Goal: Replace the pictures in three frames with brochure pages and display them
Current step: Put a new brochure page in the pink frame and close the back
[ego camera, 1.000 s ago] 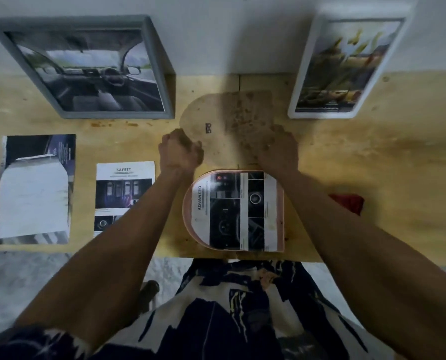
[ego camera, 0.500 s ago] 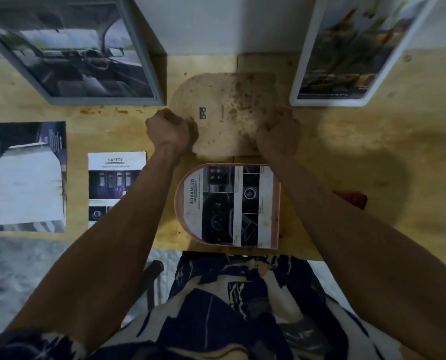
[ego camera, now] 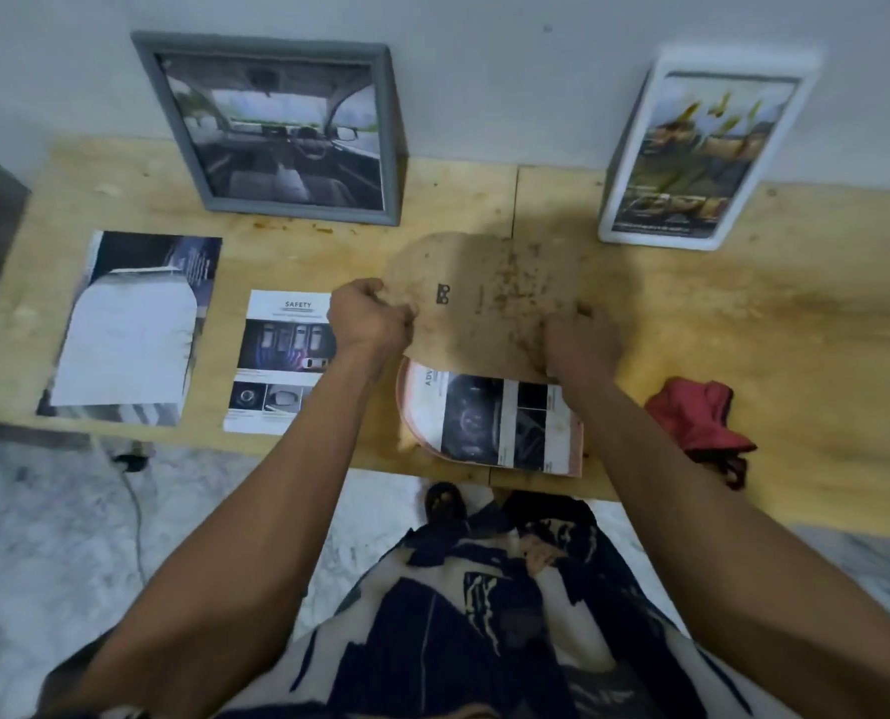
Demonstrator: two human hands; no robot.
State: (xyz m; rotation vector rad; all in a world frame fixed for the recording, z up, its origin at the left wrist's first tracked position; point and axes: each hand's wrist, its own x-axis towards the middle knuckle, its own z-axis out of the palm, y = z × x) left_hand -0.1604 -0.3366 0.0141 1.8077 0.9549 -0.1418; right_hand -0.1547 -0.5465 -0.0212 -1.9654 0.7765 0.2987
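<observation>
Wooden table (ego camera: 744,324). Arched backing board (ego camera: 484,298), brown and stained, gripped at its left edge by the left hand (ego camera: 367,319) and at its right edge by the right hand (ego camera: 580,339), fingers curled on it; its near edge overlaps the pink arched frame (ego camera: 575,448), which holds a page beginning "ADV". Left: loose page (ego camera: 282,355) headed "SAFETY"; further left, cut brochure page (ego camera: 131,324). Far, against the wall: grey frame (ego camera: 391,147) with car-interior picture; white frame (ego camera: 619,199) with landscape page. Right: red cloth (ego camera: 697,417).
</observation>
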